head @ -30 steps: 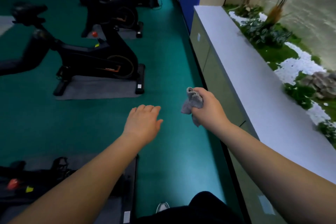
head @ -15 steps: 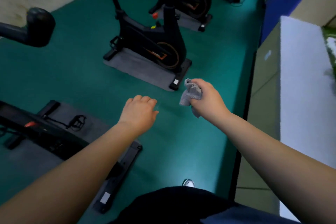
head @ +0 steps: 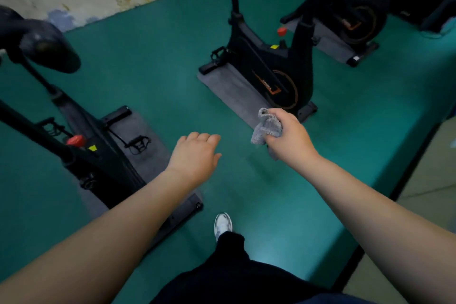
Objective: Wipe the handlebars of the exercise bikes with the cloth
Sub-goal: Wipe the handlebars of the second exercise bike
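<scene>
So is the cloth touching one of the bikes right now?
No, the right hand holds the bunched grey cloth in the air over the green floor, clear of every bike.

A small grey cloth [head: 267, 126], bunched and crumpled, is sitting right of frame centre, its folds hanging loose. Three black exercise bikes are standing on grey mats over the green floor: one at left [head: 98, 155], its dark handlebar end [head: 47, 47] showing in the upper left; one at upper centre [head: 269, 61]; one in the upper right corner [head: 355, 15]. Each is upright.
</scene>
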